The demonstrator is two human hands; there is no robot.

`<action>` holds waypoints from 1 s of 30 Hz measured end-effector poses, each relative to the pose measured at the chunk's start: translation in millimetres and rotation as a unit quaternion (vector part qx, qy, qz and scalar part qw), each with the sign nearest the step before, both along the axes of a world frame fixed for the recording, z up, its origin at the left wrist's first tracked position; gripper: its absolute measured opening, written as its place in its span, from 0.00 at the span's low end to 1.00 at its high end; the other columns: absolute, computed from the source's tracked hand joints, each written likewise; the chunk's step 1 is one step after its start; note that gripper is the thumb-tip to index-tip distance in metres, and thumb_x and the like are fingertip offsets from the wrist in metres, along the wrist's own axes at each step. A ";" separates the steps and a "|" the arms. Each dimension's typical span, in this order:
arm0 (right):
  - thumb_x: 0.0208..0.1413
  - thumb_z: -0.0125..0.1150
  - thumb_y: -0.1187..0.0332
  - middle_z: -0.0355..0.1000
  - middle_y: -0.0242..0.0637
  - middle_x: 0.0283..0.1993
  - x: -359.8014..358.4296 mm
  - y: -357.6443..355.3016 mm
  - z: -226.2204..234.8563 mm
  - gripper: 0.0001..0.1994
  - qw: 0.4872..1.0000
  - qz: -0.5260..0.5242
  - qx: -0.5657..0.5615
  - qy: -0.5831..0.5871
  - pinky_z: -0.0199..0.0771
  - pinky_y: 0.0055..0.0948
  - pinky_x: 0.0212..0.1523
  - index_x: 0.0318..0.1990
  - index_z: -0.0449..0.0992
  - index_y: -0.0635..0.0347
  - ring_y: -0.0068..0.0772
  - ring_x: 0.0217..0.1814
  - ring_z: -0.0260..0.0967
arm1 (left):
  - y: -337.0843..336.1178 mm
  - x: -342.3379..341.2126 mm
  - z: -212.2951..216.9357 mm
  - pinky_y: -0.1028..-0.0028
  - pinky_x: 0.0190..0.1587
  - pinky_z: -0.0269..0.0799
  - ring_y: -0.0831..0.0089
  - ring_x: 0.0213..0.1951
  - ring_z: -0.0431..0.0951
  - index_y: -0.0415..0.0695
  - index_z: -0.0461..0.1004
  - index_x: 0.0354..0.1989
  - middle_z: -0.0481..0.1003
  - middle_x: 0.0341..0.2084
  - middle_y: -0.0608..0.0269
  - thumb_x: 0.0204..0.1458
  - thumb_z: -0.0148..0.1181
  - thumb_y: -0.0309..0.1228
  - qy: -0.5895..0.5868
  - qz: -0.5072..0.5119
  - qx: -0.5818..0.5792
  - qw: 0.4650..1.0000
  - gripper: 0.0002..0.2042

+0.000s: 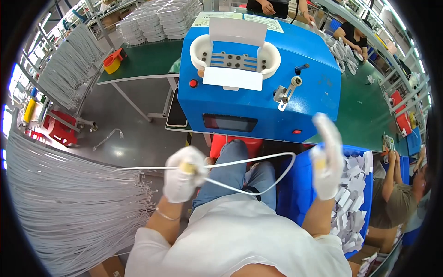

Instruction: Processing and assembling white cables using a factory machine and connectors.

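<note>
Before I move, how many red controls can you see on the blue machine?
2. One red control is above and left of the dark screen; another is to its right. Any on the machine's far side would be hidden.

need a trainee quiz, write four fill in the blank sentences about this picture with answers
The left hand grips a cable coloured ____.
The right hand wears a white ____.
The machine is mostly ____ in colour.
The bin of white pieces is on the picture's ____ side.

Missing words: white; glove; blue; right
</note>
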State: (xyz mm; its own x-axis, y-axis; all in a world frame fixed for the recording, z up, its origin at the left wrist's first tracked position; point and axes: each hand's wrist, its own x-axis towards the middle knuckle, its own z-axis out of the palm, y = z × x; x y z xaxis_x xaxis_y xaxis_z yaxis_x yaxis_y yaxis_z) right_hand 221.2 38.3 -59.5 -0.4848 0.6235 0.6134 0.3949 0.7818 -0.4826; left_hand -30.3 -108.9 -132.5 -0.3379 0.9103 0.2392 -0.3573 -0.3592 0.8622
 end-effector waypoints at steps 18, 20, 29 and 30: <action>0.62 0.49 0.66 0.72 0.31 0.35 160.6 64.3 -32.6 0.13 0.934 -0.301 -0.124 0.147 0.65 0.20 0.39 0.40 0.76 0.66 0.21 0.38 0.66 | 67.7 -94.3 66.6 0.86 0.10 0.46 0.87 0.11 0.53 0.38 0.71 0.34 0.63 0.16 0.71 0.58 0.54 0.33 -0.039 0.226 0.030 0.973 0.10; 0.62 0.48 0.68 0.73 0.34 0.38 222.2 75.1 -39.1 0.12 0.942 -0.335 0.024 0.022 0.67 0.22 0.46 0.41 0.76 0.66 0.23 0.40 0.67 | 73.6 -100.7 70.4 0.86 0.11 0.47 0.88 0.11 0.54 0.37 0.70 0.36 0.64 0.17 0.70 0.58 0.53 0.33 -0.051 0.198 0.050 0.978 0.10; 0.63 0.47 0.64 0.75 0.34 0.39 308.1 93.1 -19.5 0.15 0.876 -0.470 -0.024 0.106 0.66 0.20 0.46 0.48 0.74 0.65 0.23 0.42 0.70 | 99.7 -71.1 88.2 0.88 0.14 0.49 0.89 0.12 0.57 0.37 0.70 0.36 0.68 0.18 0.68 0.58 0.54 0.31 0.026 0.099 -0.035 0.994 0.08; 0.63 0.47 0.64 0.75 0.34 0.39 310.0 96.9 -18.0 0.15 0.876 -0.470 -0.024 0.107 0.66 0.20 0.46 0.48 0.74 0.65 0.23 0.42 0.70 | 102.6 -69.8 88.9 0.88 0.14 0.50 0.88 0.13 0.57 0.38 0.70 0.35 0.69 0.18 0.68 0.58 0.54 0.31 0.035 0.102 -0.037 0.993 0.08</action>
State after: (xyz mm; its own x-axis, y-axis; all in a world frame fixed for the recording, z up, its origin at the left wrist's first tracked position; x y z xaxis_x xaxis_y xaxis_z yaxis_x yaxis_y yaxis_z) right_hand 531.2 135.2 -77.5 0.3793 0.7132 0.5895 0.7497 0.1366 -0.6475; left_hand -100.2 -6.3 -43.6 -0.5026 0.8403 0.2031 -0.2212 -0.3521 0.9095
